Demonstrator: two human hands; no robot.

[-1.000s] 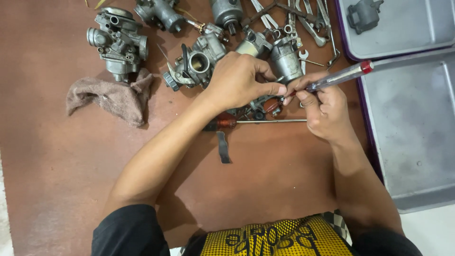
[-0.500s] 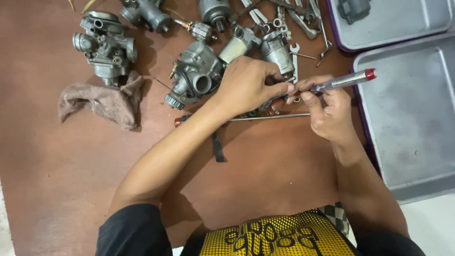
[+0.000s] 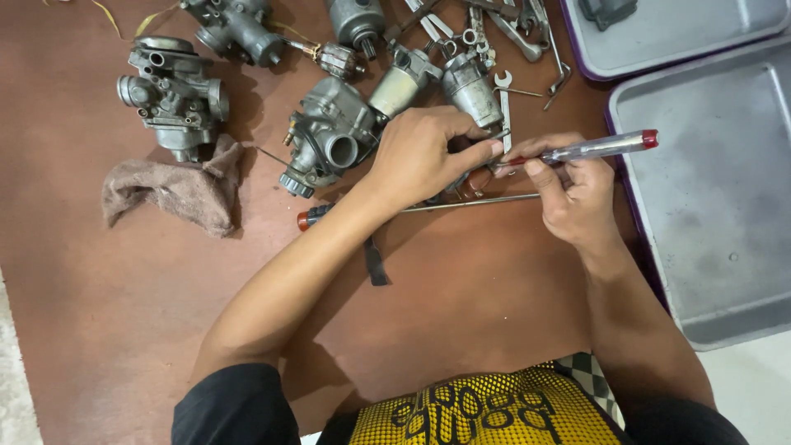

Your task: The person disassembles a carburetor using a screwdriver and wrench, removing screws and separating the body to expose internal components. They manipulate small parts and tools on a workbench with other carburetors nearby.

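Observation:
My left hand (image 3: 424, 156) is curled over a small metal part on the brown table, fingertips pinching it; the part is mostly hidden under the palm. My right hand (image 3: 568, 185) grips a clear-handled screwdriver (image 3: 597, 148) with a red end cap, its tip pointing left at the spot under my left fingers. A grey carburetor (image 3: 325, 136) lies just left of my left hand. A long thin screwdriver (image 3: 461, 204) with a red and black handle lies flat on the table beneath both hands.
Another carburetor (image 3: 169, 95) and a brown rag (image 3: 169, 194) lie at the left. More carburetor parts and wrenches (image 3: 503, 33) crowd the far edge. Two grey metal trays (image 3: 709, 206) stand at the right. A black strap (image 3: 375, 262) lies near my left forearm.
The view has shifted slightly. My hands stay together over the small part, and the clear screwdriver keeps pointing at it with little movement.

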